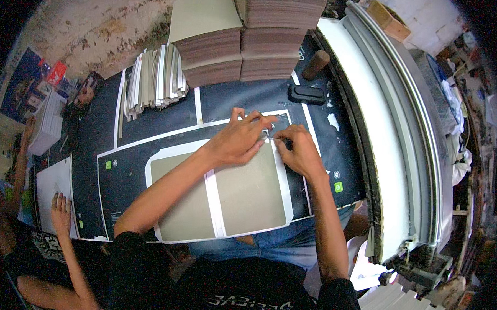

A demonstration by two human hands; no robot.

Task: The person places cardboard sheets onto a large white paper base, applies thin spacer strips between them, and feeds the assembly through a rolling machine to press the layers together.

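Note:
Two grey boards, the left board [183,193] and the right board [252,191], lie side by side on a white paper sheet [219,217], whose margin shows around them and as a strip between. My left hand [241,138] rests across the far edge of the right board, fingers spread, thumb apart. Beside it, at the sheet's far right corner, my right hand [298,149] has its thumb and fingertips pinched together. What sits in that pinch is too small to make out. A small pale bit shows between the two hands.
Tall stacks of board [209,42] and a bundle of strips [157,79] stand at the back. A black block [306,94] and a brown cylinder [316,65] lie far right. A machine with long rollers [405,128] borders the right. Another person's hand [61,213] rests on a sheet at left.

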